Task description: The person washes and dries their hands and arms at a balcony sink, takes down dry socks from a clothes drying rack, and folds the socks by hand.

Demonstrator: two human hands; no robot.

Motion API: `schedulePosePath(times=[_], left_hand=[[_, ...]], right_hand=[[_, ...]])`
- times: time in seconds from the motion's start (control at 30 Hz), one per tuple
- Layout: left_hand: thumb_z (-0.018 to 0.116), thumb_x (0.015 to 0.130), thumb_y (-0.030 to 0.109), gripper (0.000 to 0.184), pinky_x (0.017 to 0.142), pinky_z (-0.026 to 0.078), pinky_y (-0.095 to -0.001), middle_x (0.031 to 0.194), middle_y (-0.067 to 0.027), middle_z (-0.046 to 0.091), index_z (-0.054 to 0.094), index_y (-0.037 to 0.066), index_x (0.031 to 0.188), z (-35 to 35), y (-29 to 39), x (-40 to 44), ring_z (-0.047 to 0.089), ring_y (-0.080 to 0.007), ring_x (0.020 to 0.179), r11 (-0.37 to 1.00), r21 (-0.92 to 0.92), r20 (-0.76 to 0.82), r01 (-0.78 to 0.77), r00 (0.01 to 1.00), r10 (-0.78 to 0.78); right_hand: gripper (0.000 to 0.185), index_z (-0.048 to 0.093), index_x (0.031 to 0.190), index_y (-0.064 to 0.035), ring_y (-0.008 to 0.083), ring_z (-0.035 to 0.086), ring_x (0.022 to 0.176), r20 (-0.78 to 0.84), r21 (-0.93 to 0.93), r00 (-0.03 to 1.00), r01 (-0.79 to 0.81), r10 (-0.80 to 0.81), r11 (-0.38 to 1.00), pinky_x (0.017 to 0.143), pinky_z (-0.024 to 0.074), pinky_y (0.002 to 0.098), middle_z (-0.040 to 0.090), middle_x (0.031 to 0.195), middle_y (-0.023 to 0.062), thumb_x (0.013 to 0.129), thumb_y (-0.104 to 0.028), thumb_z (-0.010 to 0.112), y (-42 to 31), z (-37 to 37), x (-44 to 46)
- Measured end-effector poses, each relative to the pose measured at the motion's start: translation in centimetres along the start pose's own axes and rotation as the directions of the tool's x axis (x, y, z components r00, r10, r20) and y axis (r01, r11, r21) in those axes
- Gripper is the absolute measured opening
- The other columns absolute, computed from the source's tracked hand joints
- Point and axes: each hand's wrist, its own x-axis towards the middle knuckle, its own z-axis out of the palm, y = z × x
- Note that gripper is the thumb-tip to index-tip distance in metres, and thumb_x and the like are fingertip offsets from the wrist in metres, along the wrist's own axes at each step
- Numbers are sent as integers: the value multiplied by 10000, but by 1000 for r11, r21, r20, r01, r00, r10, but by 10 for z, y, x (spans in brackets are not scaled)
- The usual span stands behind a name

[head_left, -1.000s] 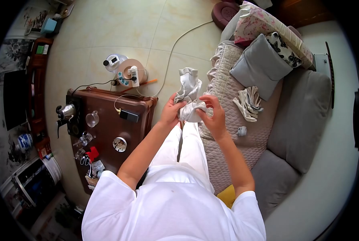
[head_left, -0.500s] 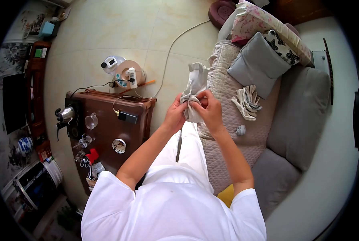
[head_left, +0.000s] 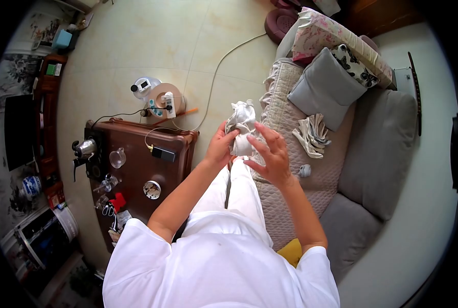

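A bunched white and grey cloth (head_left: 243,123), perhaps a sock, hangs in front of me above my legs. My left hand (head_left: 221,143) grips its left side between thumb and fingers. Just right of the cloth is my right hand (head_left: 273,154), its fingers spread apart; whether a fingertip touches the fabric I cannot tell. On the sofa to the right lies a loose pile of white and grey cloth pieces (head_left: 311,135), with a small rolled grey bundle (head_left: 305,170) below it.
A brown table (head_left: 136,177) on the left carries a kettle (head_left: 85,148), a glass pitcher (head_left: 117,157), a black box (head_left: 163,154) and a round tin (head_left: 152,189). Beyond it stands a round stool (head_left: 160,93) with a power strip. Cushions (head_left: 327,88) lie on the sofa (head_left: 290,205).
The cloth's tall upper part has folded down into a shorter bunch. My right hand has come off the fabric and its fingers have spread. My left hand still holds on.
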Motion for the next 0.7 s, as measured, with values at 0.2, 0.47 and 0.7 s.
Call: schedulePosePath(times=[0.2, 0.47, 0.7], left_hand=[[535, 868, 59, 401, 850, 490, -352, 1125, -98, 529, 384, 69, 1239, 10, 8, -1, 556, -189, 1007, 987, -82, 158, 139, 979, -125], [705, 711, -33, 688, 879, 473, -317, 1151, -63, 499, 354, 72, 1293, 5, 8, -13, 523, -172, 1073, 980, 197, 317, 40, 943, -102], [666, 687, -125, 554, 838, 481, -275, 1040, -36, 539, 468, 57, 1172, 4, 22, -13, 552, -138, 996, 988, 155, 365, 27, 927, -83]], right_hand=[[340, 576, 1044, -71, 236, 585, 873, 55, 181, 991, -127, 119, 975, 820, 424, 375, 614, 959, 65, 737, -170, 684, 19, 8, -14], [186, 608, 954, 9, 65, 532, 670, 425, 638, 813, -581, 398, 505, 591, 427, 223, 624, 774, 31, 819, -116, 637, 24, -9, -6], [215, 613, 964, 1, 89, 547, 793, -94, 744, 792, -347, 604, 571, 704, 435, 214, 611, 923, 42, 903, -197, 556, 40, -27, -14]])
